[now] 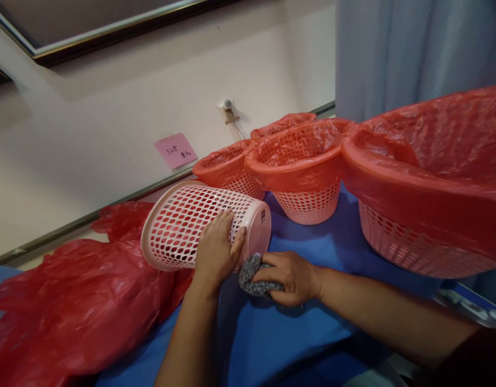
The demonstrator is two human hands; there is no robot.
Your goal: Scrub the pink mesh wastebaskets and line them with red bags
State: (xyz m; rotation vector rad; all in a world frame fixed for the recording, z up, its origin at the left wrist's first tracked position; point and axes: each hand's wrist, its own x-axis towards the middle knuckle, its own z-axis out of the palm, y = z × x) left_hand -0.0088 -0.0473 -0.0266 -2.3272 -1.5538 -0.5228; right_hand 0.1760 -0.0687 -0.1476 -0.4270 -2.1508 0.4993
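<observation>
A pale pink perforated plastic basket (pixel 183 220) lies on its side, its round base turned to the right. My left hand (pixel 220 244) rests on its side near the base, fingers along the mesh and thumb toward the bottom rim; the grip looks like a hold from above. My right hand (pixel 290 277) is closed around a bunched grey cloth (pixel 253 277). The cloth is at the lower edge of the basket's base, just above the blue table cover (pixel 280 338). Part of the cloth is hidden by my fingers.
Several pink baskets lined with red plastic bags stand behind and to the right, including a middle basket (pixel 308 201) and a large basket (pixel 412 242). Loose red plastic bags (pixel 94 301) lie left. A pink note (pixel 175 150) and a socket (pixel 228 112) are on the wall.
</observation>
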